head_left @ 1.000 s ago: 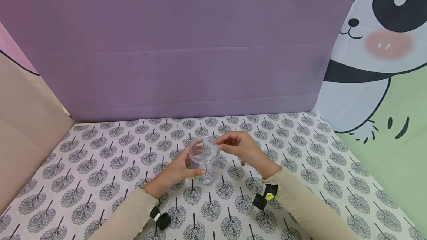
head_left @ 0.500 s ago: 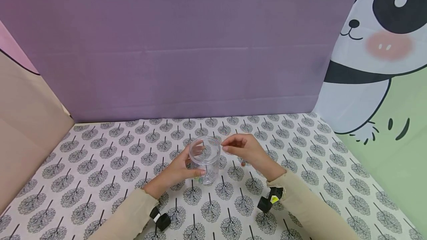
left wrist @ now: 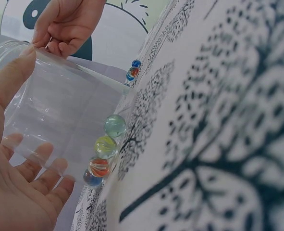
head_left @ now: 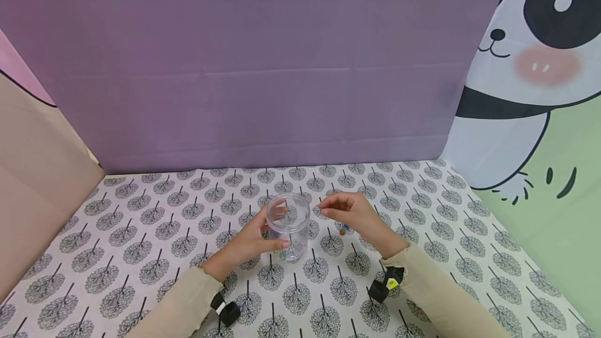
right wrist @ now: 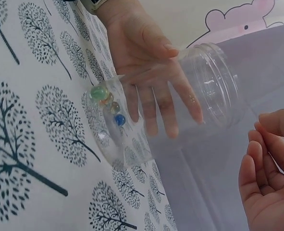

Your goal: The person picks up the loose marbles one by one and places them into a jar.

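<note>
A clear plastic jar (head_left: 296,244), its top uncovered, stands upright on the patterned cloth. My left hand (head_left: 255,239) holds it from the left side, thumb in front and fingers behind. Inside, at the bottom, lie several glass marbles, among them a green one (left wrist: 115,125), a yellow one (left wrist: 105,147) and an orange one (left wrist: 99,167). To the right of the jar my right hand (head_left: 349,213) hovers with loosely bent fingers, thumb and index tips close together, nothing visible between them. Under it on the cloth sit a blue marble (head_left: 346,227) and a reddish-brown marble (head_left: 341,232).
The tablecloth (head_left: 155,275) carries a print of dark trees. A purple curtain (head_left: 277,67) hangs along the table's back edge. Cloth with a panda print (head_left: 516,87) covers the right side, and beige cloth (head_left: 42,181) the left.
My right hand has drawn away from the jar's rim, rightward and slightly downward, and the blue marble under it has come into view. My left hand and the jar stay put.
</note>
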{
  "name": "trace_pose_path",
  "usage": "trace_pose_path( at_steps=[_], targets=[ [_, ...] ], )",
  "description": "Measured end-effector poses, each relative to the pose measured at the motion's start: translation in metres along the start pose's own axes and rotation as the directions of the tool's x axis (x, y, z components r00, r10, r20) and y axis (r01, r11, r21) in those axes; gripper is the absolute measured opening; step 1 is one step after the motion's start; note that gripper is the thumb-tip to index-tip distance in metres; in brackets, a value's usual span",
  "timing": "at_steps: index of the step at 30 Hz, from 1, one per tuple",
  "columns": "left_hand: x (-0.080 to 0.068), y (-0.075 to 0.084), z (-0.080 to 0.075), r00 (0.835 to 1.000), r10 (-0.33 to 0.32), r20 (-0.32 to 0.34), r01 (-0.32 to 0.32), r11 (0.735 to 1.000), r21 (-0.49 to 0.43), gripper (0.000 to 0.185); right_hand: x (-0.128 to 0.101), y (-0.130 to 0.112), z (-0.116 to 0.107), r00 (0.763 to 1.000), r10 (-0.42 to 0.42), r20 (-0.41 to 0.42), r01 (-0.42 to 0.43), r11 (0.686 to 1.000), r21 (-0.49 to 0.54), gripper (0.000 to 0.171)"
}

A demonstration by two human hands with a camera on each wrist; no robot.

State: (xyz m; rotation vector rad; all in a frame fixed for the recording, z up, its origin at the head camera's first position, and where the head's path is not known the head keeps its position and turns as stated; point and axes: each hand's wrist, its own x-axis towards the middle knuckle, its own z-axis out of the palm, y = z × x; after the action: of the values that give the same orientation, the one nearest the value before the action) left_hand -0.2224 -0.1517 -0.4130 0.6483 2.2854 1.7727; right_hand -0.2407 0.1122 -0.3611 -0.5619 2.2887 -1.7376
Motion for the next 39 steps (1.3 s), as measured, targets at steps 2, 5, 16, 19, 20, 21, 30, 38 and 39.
trace_pose_path(
  at_steps=[2,5,16,19,20,21,30,38,39],
  targets=[
    [0.0,0.0,0.0,1.0,0.001,0.004,-0.001,1.0,-0.001,0.091,-0.001,0.0,0.0,1.0,-0.005,-0.002,0.005,1.0,0.001,0.02],
    [0.0,0.0,0.0,1.0,0.0,0.008,0.0,1.0,-0.009,0.091,-0.001,0.001,-0.001,1.0,-0.002,-0.007,0.002,1.0,0.003,0.02],
    [0.0,0.0,0.001,1.0,-0.008,-0.004,0.008,1.0,-0.016,0.091,-0.002,0.007,-0.005,1.0,-0.024,-0.002,0.024,0.999,0.02,0.029],
    [0.0,0.0,0.001,1.0,-0.01,-0.002,0.01,1.0,-0.021,0.091,-0.003,0.008,-0.006,1.0,-0.015,-0.003,0.015,1.0,0.023,0.027],
    [0.0,0.0,0.001,1.0,-0.011,-0.001,0.011,1.0,-0.023,0.092,-0.003,0.008,-0.007,1.0,-0.014,-0.003,0.014,1.0,0.024,0.026],
    [0.0,0.0,0.001,1.0,-0.012,0.0,0.012,1.0,-0.025,0.092,-0.004,0.009,-0.007,1.0,-0.009,-0.003,0.009,1.0,0.024,0.026],
    [0.0,0.0,0.001,1.0,-0.002,0.004,0.002,1.0,-0.025,0.093,-0.006,0.015,-0.012,1.0,-0.016,-0.003,0.016,1.0,0.004,0.03],
    [0.0,0.0,0.001,1.0,0.004,0.002,-0.004,1.0,-0.023,0.092,-0.006,0.018,-0.016,1.0,-0.028,-0.009,0.029,1.0,0.007,0.03],
    [0.0,0.0,0.001,1.0,0.003,0.001,-0.003,1.0,-0.022,0.092,-0.006,0.019,-0.017,1.0,-0.025,-0.013,0.025,1.0,0.005,0.029]
  ],
)
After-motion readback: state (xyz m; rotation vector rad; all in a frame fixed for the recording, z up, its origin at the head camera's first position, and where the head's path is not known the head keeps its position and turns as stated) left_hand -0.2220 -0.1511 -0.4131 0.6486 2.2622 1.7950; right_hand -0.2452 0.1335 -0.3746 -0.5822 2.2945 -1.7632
